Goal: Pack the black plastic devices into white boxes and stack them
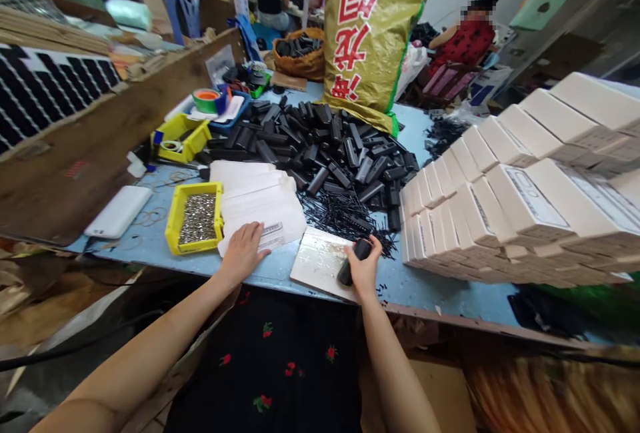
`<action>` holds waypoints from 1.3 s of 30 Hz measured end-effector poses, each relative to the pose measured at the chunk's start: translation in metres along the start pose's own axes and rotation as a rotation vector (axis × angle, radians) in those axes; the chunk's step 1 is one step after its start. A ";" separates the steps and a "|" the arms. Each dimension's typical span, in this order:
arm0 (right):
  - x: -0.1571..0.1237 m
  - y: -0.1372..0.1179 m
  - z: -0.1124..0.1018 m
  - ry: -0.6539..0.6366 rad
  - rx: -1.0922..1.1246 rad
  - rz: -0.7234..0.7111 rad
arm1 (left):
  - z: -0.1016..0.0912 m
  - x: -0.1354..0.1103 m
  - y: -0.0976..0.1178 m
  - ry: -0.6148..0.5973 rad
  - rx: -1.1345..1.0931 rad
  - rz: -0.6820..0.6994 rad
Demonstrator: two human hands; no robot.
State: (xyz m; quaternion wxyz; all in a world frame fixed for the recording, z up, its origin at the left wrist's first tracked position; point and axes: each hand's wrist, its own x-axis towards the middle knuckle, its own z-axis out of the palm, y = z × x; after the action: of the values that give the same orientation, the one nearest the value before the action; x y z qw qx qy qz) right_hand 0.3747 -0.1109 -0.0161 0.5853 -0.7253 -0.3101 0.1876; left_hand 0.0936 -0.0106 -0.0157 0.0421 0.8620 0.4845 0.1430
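Observation:
My right hand [364, 272] is closed around a black plastic part [353, 261], held over a pale flat board [316, 261] at the front of the blue table [430, 286]. My left hand [244, 251] lies flat, fingers stretched, on a stack of flattened white cartons [260, 203]. A heap of black plastic parts [325, 150] fills the table's middle, with thin black pins [345, 216] scattered in front of it. A yellow tray of small metal screws [196, 218] sits just left of the cartons.
Stacked white boxes [520, 200] fill the right side. A tall yellow-green sack [373, 26] stands at the back. A white device [119, 211], a second yellow tray [181, 138] and tape rolls [207, 98] lie left. Other people sit at the back and the back right.

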 end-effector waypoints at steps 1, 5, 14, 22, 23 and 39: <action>0.000 0.003 0.002 0.004 -0.119 -0.091 | -0.002 -0.002 -0.007 -0.042 0.039 0.011; -0.004 0.014 0.007 0.058 -0.368 -0.353 | -0.011 0.001 0.000 -0.118 0.124 -0.019; -0.008 -0.001 -0.005 0.184 -0.227 -0.419 | -0.059 0.017 0.012 -0.285 -0.021 -0.205; -0.057 -0.114 0.027 -0.398 -0.361 -0.980 | -0.085 -0.012 0.049 -0.567 -1.148 0.022; -0.060 -0.117 0.028 -0.413 -0.381 -1.002 | -0.080 -0.017 0.053 -0.573 -1.199 0.014; -0.065 -0.084 0.029 -0.733 0.289 -0.128 | -0.086 -0.023 0.073 -0.366 -0.910 0.177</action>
State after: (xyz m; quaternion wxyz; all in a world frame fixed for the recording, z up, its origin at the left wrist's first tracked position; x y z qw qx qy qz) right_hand 0.2890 -0.1235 0.0520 0.5425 -0.4997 -0.5134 0.4387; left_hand 0.1176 -0.0736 0.0770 0.4860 0.8051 0.2824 0.1894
